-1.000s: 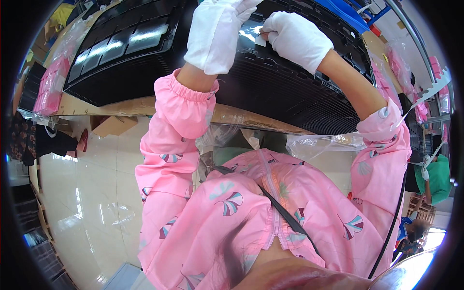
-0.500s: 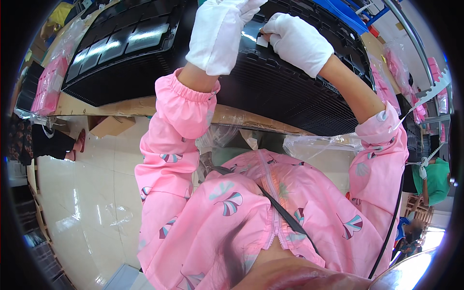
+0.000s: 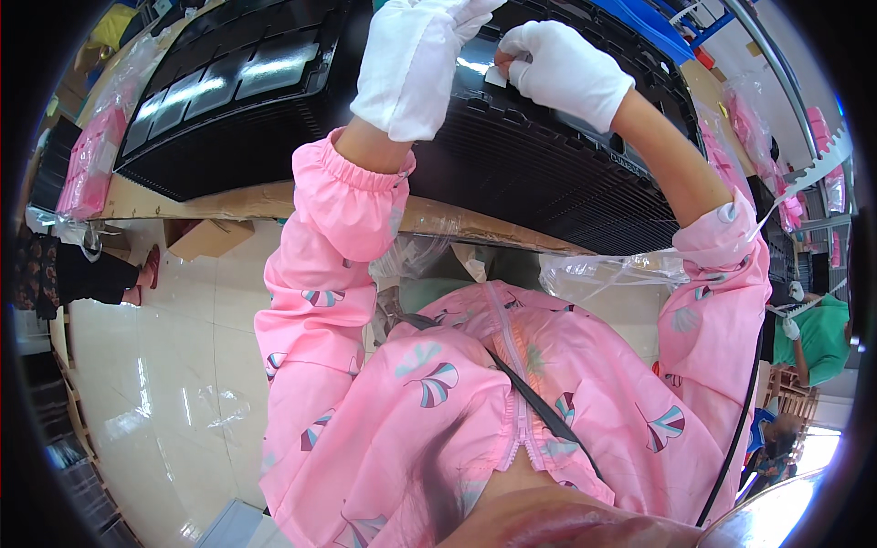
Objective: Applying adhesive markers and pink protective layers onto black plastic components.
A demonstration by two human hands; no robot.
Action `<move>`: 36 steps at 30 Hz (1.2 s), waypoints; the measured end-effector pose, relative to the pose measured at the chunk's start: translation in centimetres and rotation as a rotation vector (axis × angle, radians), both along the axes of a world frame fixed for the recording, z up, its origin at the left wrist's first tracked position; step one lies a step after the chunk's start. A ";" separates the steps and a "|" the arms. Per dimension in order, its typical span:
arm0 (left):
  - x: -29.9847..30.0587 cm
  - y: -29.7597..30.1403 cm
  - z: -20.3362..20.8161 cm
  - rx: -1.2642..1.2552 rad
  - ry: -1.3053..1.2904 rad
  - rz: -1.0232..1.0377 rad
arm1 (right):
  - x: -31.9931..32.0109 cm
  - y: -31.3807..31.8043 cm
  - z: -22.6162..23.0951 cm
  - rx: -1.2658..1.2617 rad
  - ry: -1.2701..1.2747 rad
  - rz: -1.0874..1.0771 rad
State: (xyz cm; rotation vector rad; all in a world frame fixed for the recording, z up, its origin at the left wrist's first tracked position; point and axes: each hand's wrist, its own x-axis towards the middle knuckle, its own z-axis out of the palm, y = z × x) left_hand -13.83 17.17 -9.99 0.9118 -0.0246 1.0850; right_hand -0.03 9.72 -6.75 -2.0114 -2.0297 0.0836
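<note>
Head view: black crate by the near edge of the table, second crate at its left
Left hand: white-gloved, over the crate's left end; cannot tell whether its fingers grip anything
Right hand: white-gloved, fingertips pinching a small white slip beside the crate's near top edge

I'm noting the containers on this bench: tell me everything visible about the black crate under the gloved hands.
The black crate looks like plastic, with a finely slatted near side, a notched upper edge and a shiny top, partly hidden. It sits on the brown bench. The right hand pinches a small white piece at its top; whether the left hand touches it is unclear.
</note>
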 end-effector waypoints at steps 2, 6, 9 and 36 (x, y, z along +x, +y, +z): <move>0.2 -0.1 0.1 0.003 0.014 0.012 | 1.2 0.7 -0.2 -0.026 0.028 0.030; -0.2 -0.7 0.6 -0.023 0.033 0.026 | 0.8 1.7 1.5 -0.253 0.114 -0.028; -0.1 -0.7 0.8 -0.033 0.057 0.020 | 1.0 1.5 0.6 -0.144 0.034 0.000; -0.3 -0.6 0.8 -0.092 0.050 -0.050 | 2.3 -2.0 1.9 0.175 0.396 0.142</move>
